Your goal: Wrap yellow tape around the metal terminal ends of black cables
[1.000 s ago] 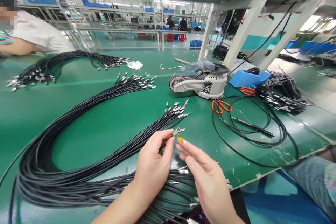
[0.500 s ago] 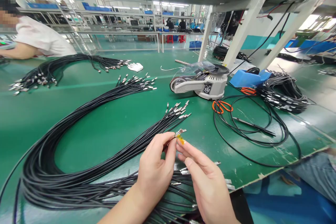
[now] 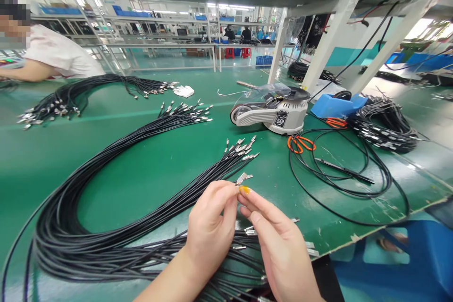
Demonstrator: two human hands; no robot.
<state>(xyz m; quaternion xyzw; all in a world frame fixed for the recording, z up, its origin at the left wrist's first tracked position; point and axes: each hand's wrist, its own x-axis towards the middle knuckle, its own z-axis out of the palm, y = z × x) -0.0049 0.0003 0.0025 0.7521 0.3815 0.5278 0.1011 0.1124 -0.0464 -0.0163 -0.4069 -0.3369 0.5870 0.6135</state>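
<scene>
Over a green workbench (image 3: 134,188), the nearer left hand (image 3: 214,224) pinches a metal connector (image 3: 241,179) that slants forward and right beyond its fingertips; the right hand (image 3: 279,240), thumb and index apart, carries amber tape (image 3: 245,189) just below it.

Tabletop (image 3: 141,174) green, paler streak (image 3: 113,112) across toward far edge. Cables (image 3: 60,219) near left edge: black, tips (image 3: 247,152) silvery. Tape scrap (image 3: 245,189): amber-yellow. Dispenser (image 3: 294,114) toward far edge: pale grey, black label (image 3: 281,119) printed white. Scissor handles (image 3: 300,139), right-edge side: orange. Tray (image 3: 325,105) close by: blue. Glove (image 3: 184,91), far-edge side: white. Stool (image 3: 421,250) off front-right corner: blue.
</scene>
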